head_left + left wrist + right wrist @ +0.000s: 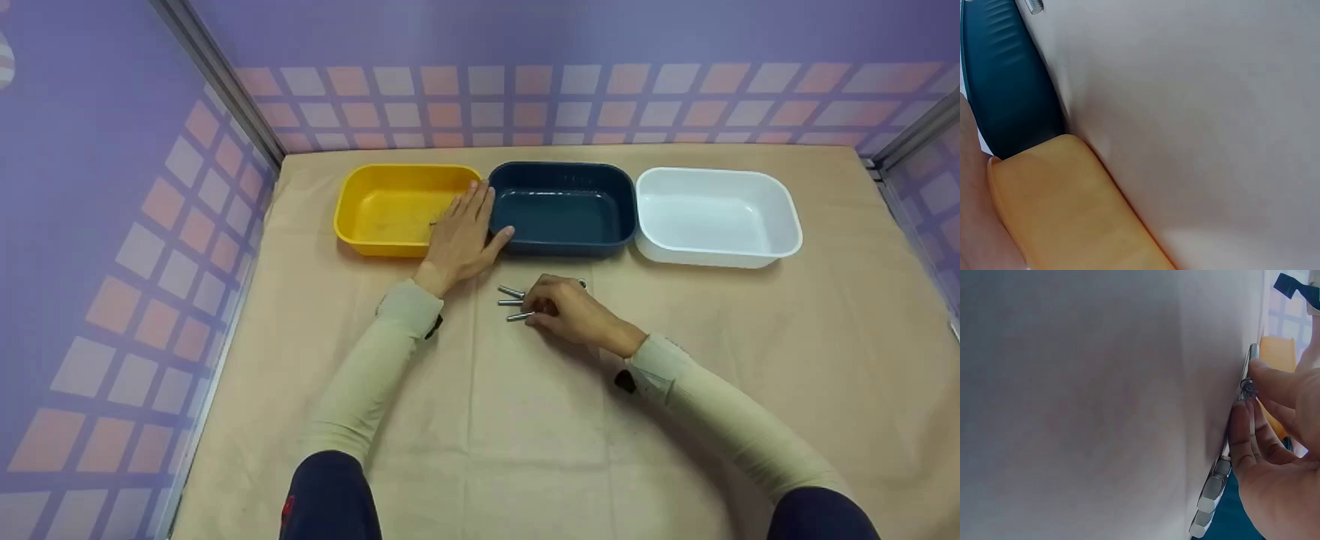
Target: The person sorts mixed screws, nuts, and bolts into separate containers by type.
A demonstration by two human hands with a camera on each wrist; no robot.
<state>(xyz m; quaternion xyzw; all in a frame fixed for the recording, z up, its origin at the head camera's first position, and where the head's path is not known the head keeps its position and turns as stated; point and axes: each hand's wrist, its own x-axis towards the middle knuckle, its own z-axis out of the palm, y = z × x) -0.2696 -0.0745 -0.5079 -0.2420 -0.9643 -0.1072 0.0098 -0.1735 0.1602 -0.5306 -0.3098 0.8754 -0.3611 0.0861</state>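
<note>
Your left hand (pixel 459 234) rests flat on the yellow tray (pixel 382 210) beside the blue tray (pixel 562 206); your right hand (pixel 570 309) pinches the metal bolts (pixel 511 303) on the worktop (pixel 525 420).

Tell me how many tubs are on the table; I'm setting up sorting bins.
3, in a row at the table's far edge: yellow tub left, under the left hand; dark blue tub middle; white tub right. None looks hidden.

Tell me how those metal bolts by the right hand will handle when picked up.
The bolts look like stiff metal, probably heavy for their size. Their round shafts may roll on the paper-covered table, though the hex heads should check that. The smooth metal could slip between the right hand's fingers.
</note>
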